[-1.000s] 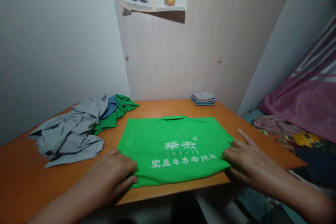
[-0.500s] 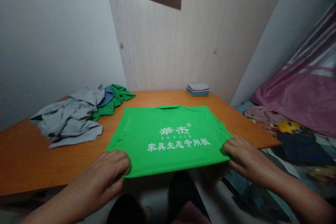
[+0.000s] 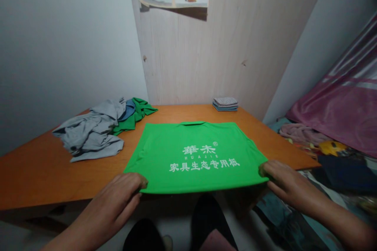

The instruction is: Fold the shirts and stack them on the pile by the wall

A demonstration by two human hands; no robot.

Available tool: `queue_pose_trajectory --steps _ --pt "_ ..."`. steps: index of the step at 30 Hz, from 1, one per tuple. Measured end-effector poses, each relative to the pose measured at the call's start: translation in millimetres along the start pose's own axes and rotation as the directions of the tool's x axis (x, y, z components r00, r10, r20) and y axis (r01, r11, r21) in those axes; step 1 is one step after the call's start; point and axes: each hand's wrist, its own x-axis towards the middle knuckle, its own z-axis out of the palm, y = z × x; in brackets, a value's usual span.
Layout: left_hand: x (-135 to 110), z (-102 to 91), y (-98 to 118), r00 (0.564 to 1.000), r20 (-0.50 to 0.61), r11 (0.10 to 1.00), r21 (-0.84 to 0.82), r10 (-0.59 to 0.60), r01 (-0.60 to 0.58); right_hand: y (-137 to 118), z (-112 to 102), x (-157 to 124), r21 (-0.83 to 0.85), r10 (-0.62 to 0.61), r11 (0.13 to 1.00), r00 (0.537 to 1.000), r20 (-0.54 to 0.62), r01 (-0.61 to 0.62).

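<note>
A bright green T-shirt [image 3: 203,137] with white printed lettering lies spread on the orange table [image 3: 97,178], its collar at the far side. Its near edge is stretched straight just past the table's front edge. My left hand [image 3: 125,192] is closed on the near left corner of the shirt. At the near right corner, my right hand [image 3: 282,178] grips the fabric between thumb and fingers. Both hands pull the edge taut between them. The fingertips are partly hidden by the cloth and the hands.
On the table's left lies a crumpled pile with a grey garment [image 3: 91,129], a blue piece [image 3: 129,110] and another green garment [image 3: 141,110]. A small folded stack of cloths [image 3: 225,104] sits at the back right. Clothes and a pink curtain [image 3: 338,106] are on the right.
The view has shifted slightly. My hands have drawn a little further apart, and the shirt's near edge is straighter and tauter. Both hands keep hold of the shirt.
</note>
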Motion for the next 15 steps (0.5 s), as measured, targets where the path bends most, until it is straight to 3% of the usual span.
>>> queue_pose_trajectory --steps 10,15 --pt "-7.3 -3.8 -9.1 1.000 0.016 0.999 0.032 -0.025 0.024 6.2 -4.2 1.3 0.094 0.040 0.995 0.999 0.011 -0.041" --pt "-3.6 -8.4 -20.5 0.977 -0.011 0.973 -0.095 -0.211 0.209 18.9 -12.5 8.4 0.278 0.117 0.952 0.991 0.063 -0.130"
